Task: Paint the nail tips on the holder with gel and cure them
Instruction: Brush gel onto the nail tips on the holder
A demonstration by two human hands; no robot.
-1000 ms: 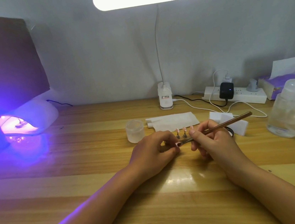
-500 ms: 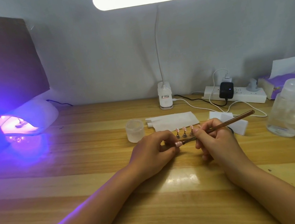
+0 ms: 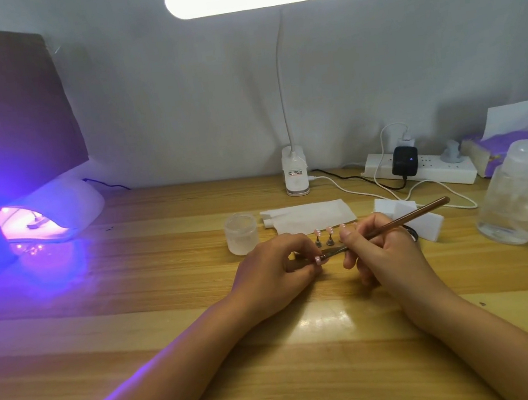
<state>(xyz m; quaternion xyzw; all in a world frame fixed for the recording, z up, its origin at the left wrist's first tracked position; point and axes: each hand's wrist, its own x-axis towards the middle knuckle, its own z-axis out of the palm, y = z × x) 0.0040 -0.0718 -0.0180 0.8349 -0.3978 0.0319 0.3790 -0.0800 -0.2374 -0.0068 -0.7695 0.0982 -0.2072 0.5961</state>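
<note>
My left hand pinches a small pink nail tip on its stand, low over the wooden table. My right hand holds a brown gel brush like a pen, and the brush's dark tip touches the pink nail tip. Just behind my fingers, two more nail tips on small metal stands sit upright on the table; others are partly hidden by my right hand. The curing lamp glows violet at the far left with something lying inside.
A frosted jar stands left of the stands, beside a white wipe and white sponge blocks. A clear lidded container is at right, near a power strip with cables, a tissue pack, and the desk lamp base.
My right hand has shifted slightly right and the brush has tilted a little. My left hand keeps the nail tip in the same place.
</note>
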